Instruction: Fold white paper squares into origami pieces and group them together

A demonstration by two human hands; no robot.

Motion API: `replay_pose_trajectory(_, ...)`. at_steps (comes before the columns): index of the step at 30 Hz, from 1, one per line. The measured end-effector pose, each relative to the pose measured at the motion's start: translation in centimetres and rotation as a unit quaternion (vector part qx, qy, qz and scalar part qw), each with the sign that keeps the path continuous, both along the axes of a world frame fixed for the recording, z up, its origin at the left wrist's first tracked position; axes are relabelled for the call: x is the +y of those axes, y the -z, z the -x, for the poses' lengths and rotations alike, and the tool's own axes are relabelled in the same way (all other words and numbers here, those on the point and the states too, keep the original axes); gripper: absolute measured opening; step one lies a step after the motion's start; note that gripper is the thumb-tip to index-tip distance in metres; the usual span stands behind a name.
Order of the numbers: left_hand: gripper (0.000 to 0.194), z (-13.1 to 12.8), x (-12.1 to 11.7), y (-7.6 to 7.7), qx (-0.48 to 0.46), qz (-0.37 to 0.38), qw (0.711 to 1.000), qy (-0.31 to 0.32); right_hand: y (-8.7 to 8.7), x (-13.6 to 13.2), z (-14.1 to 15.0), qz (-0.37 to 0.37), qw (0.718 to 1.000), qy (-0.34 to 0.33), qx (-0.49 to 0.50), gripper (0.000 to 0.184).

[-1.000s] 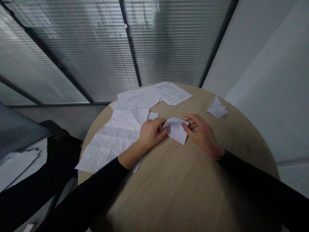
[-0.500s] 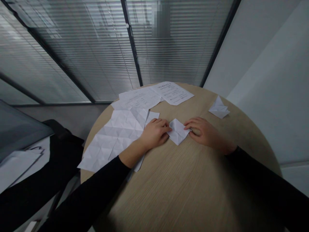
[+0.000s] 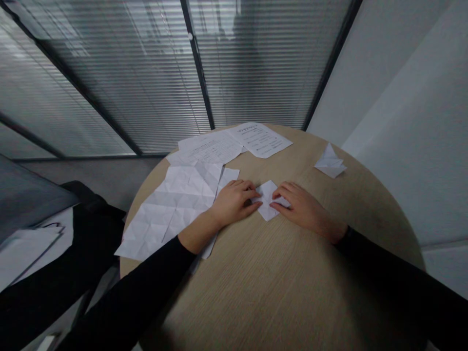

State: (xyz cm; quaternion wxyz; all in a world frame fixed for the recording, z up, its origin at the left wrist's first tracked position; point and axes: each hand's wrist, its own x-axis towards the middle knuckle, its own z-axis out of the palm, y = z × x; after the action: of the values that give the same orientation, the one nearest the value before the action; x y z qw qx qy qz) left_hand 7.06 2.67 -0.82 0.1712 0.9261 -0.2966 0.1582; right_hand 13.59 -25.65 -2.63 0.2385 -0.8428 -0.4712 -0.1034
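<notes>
A small folded piece of white paper (image 3: 268, 212) lies on the round wooden table, turned with one corner towards me. My left hand (image 3: 237, 202) has its thumb and fingers closed at the paper's left corner. From the other side, my right hand (image 3: 304, 207) reaches over the right half, its fingertips and thumb gathered on the fold near the middle. The right hand partly covers the paper's right corner. Farther right stands another folded paper shape (image 3: 330, 163) with a raised point, untouched.
Creased white sheets (image 3: 164, 209) cover the table's left side, close to my left forearm. Printed pages (image 3: 261, 140) lie at the far edge. Left of the table, more papers (image 3: 29, 248) rest on a black surface. Glass with blinds (image 3: 146, 87) stands behind the table (image 3: 263, 292).
My right hand has moved left, from the paper's right corner to near its middle. The left hand stays at the left corner, its thumb lying farther onto the paper.
</notes>
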Motion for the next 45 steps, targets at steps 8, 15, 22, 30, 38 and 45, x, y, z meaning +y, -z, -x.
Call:
replay_pose_trajectory(8,0.022,0.0,-0.2,0.0,-0.002,0.019,1.000,0.020,0.9,-1.3,-1.5,0.032,0.999,-0.013,-0.025,0.047)
replay_pose_trajectory(15,0.021,-0.1,-0.2,0.2,-0.014,0.017,0.999,0.034,2.5,-2.1,-1.6,0.106,0.994,-0.024,-0.011,0.063)
replay_pose_trajectory(22,0.021,-0.3,0.0,0.3,-0.023,0.002,0.999,0.042,1.5,-2.7,-1.5,0.084,0.996,-0.018,-0.029,0.062)
replay_pose_trajectory(30,0.024,-0.2,0.1,-0.1,0.009,0.023,0.995,0.101,-0.2,-2.8,-0.2,0.004,0.991,-0.129,-0.044,0.050)
replay_pose_trajectory(38,0.039,-0.2,0.3,-0.2,0.014,0.016,0.993,0.118,-0.8,-2.5,0.5,-0.014,0.992,-0.124,-0.026,0.058)
replay_pose_trajectory(45,0.041,-0.4,0.1,-0.1,0.000,-0.002,0.996,0.089,-0.2,-2.4,-0.1,-0.026,0.992,-0.126,-0.017,0.029)
